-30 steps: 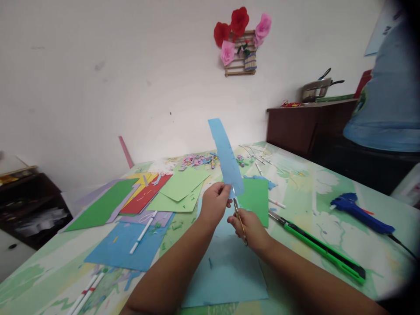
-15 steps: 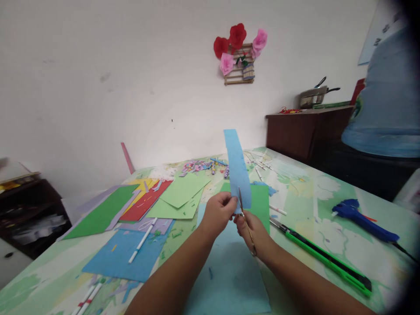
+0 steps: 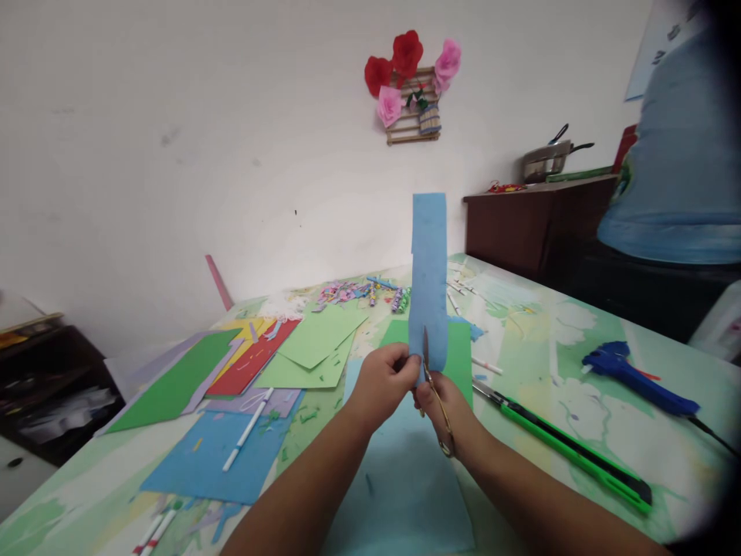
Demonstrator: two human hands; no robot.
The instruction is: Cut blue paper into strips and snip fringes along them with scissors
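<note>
A long blue paper strip stands upright in front of me, its lower end pinched by my left hand. My right hand is closed round the handles of gold-coloured scissors. One blade lies over the face of the strip near its bottom, close to my left thumb; the other blade is hidden behind the paper. Beneath both hands lies a light blue sheet, with a green sheet partly under it.
A green utility knife and a blue glue gun lie at the right. Coloured sheets, among them a red one and a blue one, spread across the left. A person in a light blue shirt is at far right.
The blue strip has turned to face me more squarely and its top stands higher. The scissors' handles have spread apart a little. The view has shifted slightly.
</note>
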